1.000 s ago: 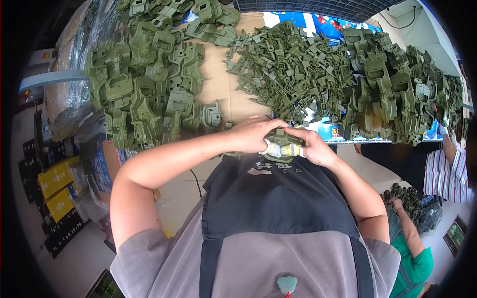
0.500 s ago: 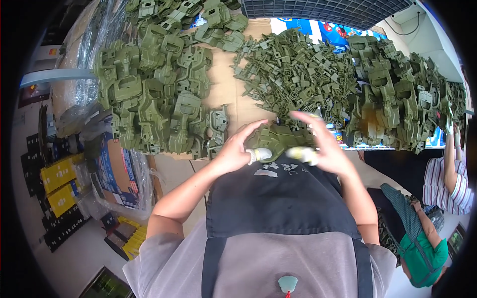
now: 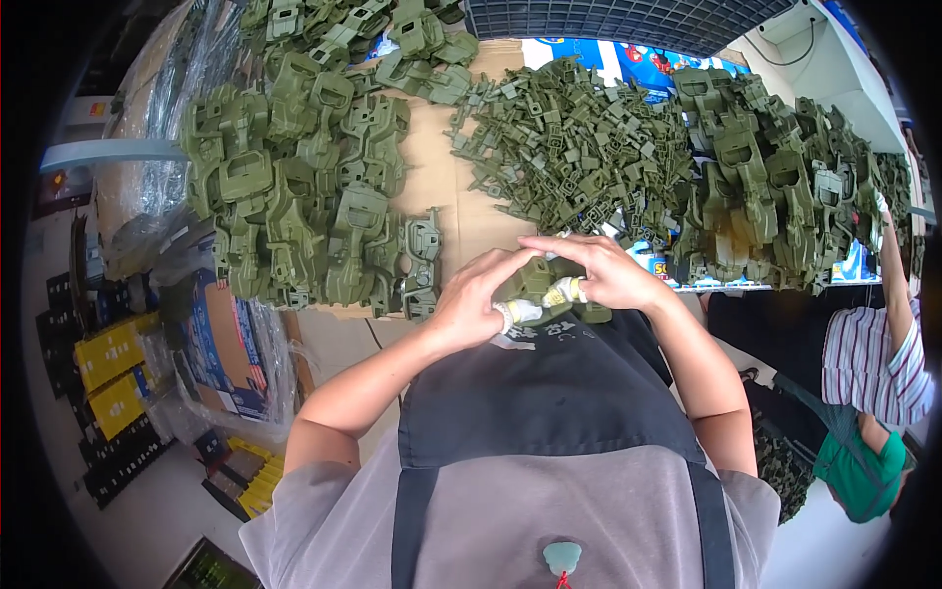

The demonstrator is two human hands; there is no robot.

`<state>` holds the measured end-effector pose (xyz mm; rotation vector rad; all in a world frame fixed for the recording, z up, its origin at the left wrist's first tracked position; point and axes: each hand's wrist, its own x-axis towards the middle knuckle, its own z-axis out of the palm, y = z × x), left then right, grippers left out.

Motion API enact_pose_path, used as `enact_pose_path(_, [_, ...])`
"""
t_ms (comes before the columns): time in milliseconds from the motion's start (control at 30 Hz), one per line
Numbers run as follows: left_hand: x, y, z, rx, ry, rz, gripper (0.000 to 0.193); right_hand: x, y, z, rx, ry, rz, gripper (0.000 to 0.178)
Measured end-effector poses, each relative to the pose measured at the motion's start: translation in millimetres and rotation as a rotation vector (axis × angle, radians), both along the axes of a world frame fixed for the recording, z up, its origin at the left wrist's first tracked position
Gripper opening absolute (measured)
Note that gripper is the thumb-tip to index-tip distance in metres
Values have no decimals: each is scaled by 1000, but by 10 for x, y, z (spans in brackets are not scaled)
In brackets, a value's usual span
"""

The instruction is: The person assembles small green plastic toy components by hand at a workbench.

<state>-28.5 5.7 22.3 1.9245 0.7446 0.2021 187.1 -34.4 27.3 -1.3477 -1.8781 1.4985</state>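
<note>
An olive-green moulded plastic part [image 3: 530, 282] is held at the table's near edge, just in front of my apron. My left hand [image 3: 473, 298] grips its left side, with the thumb in a white and yellow cover. My right hand [image 3: 616, 276] closes over its right side, its covered thumb near the left one and its index finger reaching across to the left fingertips. The fingers hide much of the part, and anything small pinched between them cannot be made out. Just beyond lies a heap of small olive-green plastic pieces [image 3: 579, 147].
Larger olive-green mouldings [image 3: 275, 187] are piled at the left, and another pile of mouldings [image 3: 751, 162] lies at the right. Bare cardboard [image 3: 432, 157] shows between heaps. A dark grid crate [image 3: 628, 22] stands at the back. Two people work at the right, one in a striped shirt [image 3: 873, 358].
My right hand has moved left and inward, from apart with fingers raised to closed over the part, meeting the left hand. The left hand stays on the part.
</note>
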Motion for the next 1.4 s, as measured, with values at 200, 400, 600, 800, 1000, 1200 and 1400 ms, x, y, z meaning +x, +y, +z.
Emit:
enact_pose_path(200, [87, 262, 151, 201, -222, 27, 97, 114, 0, 80, 338, 114, -254, 72])
enact_pose_path(400, [384, 242, 104, -149, -483, 62, 99, -240, -158, -27, 128, 858, -800, 75])
enact_pose_path(600, [339, 268, 193, -205, -427, -13, 68, 87, -245, 313, 269, 456, -512, 87])
enact_pose_path(800, [273, 229, 172, -107, -204, -276, 63, 146, -436, 110, 177, 233, -427, 69])
enact_pose_path(1000, [21, 389, 200, -443, -425, 99, 113, 267, -605, 41, 233, 576, -844, 76])
enact_pose_path(1200, [154, 298, 270, -214, -387, 207, 101, 301, -613, 118, 285, 296, -672, 74])
enact_pose_path(1400, [170, 324, 172, -147, -409, 240, 98, 317, -605, 292, 401, 226, -725, 68])
